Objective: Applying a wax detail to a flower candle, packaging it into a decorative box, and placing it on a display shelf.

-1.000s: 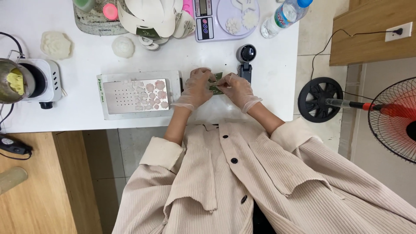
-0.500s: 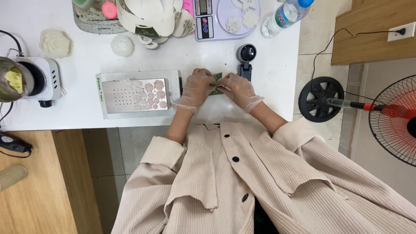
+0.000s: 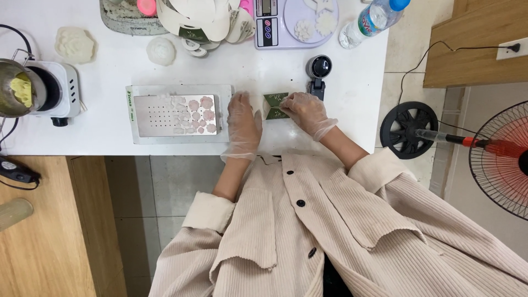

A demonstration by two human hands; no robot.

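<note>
A white table (image 3: 110, 137) fills the top of the view, with grey floor tiles and a wooden floor below it. To the right stand a black fan base (image 3: 408, 130) and a fan (image 3: 503, 151) with a red middle. A wall plug (image 3: 512, 48) sits on a wooden panel.

On the table lies a flat metal tray (image 3: 177, 114) with small pale pink flower shapes on it. A little white stove (image 3: 48, 96) with a pot of yellow stuff stands at the left edge. Near the far edge are two white flower blocks (image 3: 76, 44), a scale (image 3: 294, 22), a water bottle (image 3: 371, 19) and a small black stand (image 3: 318, 71).

The person wears a beige ribbed coat and thin clear gloves. The left hand (image 3: 243, 125) lies flat and open on the table, just beside the tray, holding nothing. The right hand (image 3: 308, 113) pinches a small dark green card (image 3: 275, 105) with its fingertips. The card sits on the table between the two hands, close to the black stand.

The pile of white things at the top edge is cut off, and it is hard to tell what they are. The fan is cut off on the right. The print on the green card is too small to make out.

Half a second ago both hands were close together on the card. Now the left hand has let go and moved toward the tray, so more of the card shows.
</note>
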